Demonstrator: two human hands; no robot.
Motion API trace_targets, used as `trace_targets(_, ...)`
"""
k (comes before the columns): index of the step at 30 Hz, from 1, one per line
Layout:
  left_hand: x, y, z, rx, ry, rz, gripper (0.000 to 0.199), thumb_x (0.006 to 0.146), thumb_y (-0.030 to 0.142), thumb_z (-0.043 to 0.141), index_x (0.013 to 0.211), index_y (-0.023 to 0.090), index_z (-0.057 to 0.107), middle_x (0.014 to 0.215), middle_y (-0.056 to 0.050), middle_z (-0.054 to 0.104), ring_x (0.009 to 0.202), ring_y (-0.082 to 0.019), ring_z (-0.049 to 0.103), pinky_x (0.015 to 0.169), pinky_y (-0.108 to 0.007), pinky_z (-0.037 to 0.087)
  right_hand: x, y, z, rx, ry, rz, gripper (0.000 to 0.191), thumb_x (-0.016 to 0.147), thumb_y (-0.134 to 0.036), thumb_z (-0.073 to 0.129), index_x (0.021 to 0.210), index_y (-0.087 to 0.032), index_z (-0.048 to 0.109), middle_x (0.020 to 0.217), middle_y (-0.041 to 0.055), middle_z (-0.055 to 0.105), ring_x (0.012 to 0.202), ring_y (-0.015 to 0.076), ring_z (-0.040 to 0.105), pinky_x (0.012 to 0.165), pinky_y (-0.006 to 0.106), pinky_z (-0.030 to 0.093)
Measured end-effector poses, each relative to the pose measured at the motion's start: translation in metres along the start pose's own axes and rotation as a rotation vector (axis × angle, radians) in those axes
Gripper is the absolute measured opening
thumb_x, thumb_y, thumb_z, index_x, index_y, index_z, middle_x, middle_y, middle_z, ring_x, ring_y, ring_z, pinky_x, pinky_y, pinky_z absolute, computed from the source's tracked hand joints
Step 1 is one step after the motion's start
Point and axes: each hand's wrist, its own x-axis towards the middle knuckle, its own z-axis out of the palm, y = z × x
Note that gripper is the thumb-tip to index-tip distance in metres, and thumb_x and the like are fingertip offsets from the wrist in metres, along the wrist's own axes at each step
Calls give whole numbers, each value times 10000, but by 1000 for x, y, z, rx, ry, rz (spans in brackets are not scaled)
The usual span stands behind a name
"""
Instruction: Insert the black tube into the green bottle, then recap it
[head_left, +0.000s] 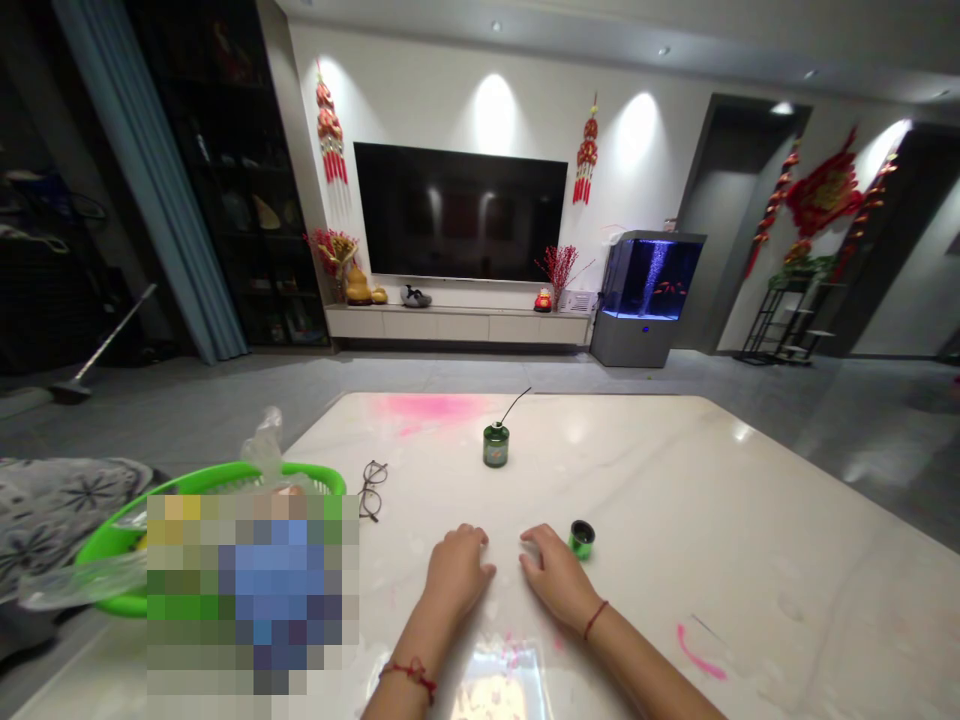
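My left hand (457, 570) rests on the white marble-patterned table (645, 460), palm down, with its fingers loosely bent and nothing in them. Opposite it lies my right hand (556, 577), thumb and fingers apart and holding nothing. A gap of bare tabletop separates the two hands. Just right of my right hand sits a small green cup-like cap (581, 540) with a dark hollow top. Farther back stands an upright green glass bottle (496, 446), and a thin dark stick (515, 404) leans out of its neck to the right.
Left of the hands lie eyeglasses (373, 490) and a bright green basket (112, 535) with plastic bags, partly pixelated. Pink stains (431, 408) mark the tabletop. Beyond the table are a television (457, 215), a low cabinet (435, 325) and a lit fish tank (652, 275).
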Motion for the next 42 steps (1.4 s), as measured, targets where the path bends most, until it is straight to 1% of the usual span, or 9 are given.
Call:
trace_targets(4,7,2,-5,1,74,16,130,745,199,447,764,188,576,816,-45,637,762,-172,576,651,-260,369,5,-7,-7,-327,-10,-54,149,785,-103,438,718,-178,548,739,39,612,706,164,574,642,246,405)
trace_targets(12,16,6,-6,56,91,97,211,709,85,372,610,190,526,676,-33,601,692,-158,552,583,-255,296,15,-7,-6,-602,-151,-186,203,796,-42,423,751,-179,566,735,43,640,664,150,587,564,229,352)
trace_targets(21,15,3,-12,103,375,112,271,780,111,323,661,199,549,683,-35,584,651,-135,509,603,-241,313,19,-1,-27,-582,164,-373,317,890,-117,301,694,-174,543,634,50,580,601,141,533,570,236,337)
trace_targets(25,14,10,-13,127,299,105,322,821,162,317,981,226,589,774,-45,629,704,-148,553,617,-238,347,21,-1,-34,-601,135,-312,301,876,-113,311,726,-174,564,643,55,581,599,135,538,557,227,342)
trace_targets(28,12,15,-11,196,153,102,572,815,167,354,1368,241,228,860,-63,644,709,-171,589,604,-249,369,20,-7,-35,-708,31,-194,335,817,-59,374,1068,-214,533,681,45,607,578,142,563,498,222,337)
trace_targets(31,10,16,-7,249,20,94,772,772,119,390,1403,236,-41,877,-73,644,730,-199,610,603,-263,384,19,-13,-36,-787,-42,-113,652,773,-13,396,1353,-258,225,677,36,621,555,160,588,464,228,340)
trace_targets(35,9,12,-3,253,20,106,792,770,91,379,1396,256,-78,888,-70,645,761,-208,616,619,-273,393,18,-17,-40,-767,-71,-127,756,767,-26,416,1394,-264,69,704,43,626,594,175,605,484,237,382)
trace_targets(39,8,10,-6,211,81,92,743,789,145,418,1405,232,11,895,-70,651,766,-199,611,629,-270,393,18,-15,-41,-709,-54,-116,668,797,-95,455,1383,-251,173,716,52,634,625,185,599,522,249,404)
trace_targets(42,6,11,-13,137,146,107,447,845,227,371,1291,231,371,917,-68,658,819,-191,603,679,-271,394,22,-12,-39,-637,-43,-141,304,843,-263,467,1125,-198,560,724,81,642,700,202,596,587,271,412)
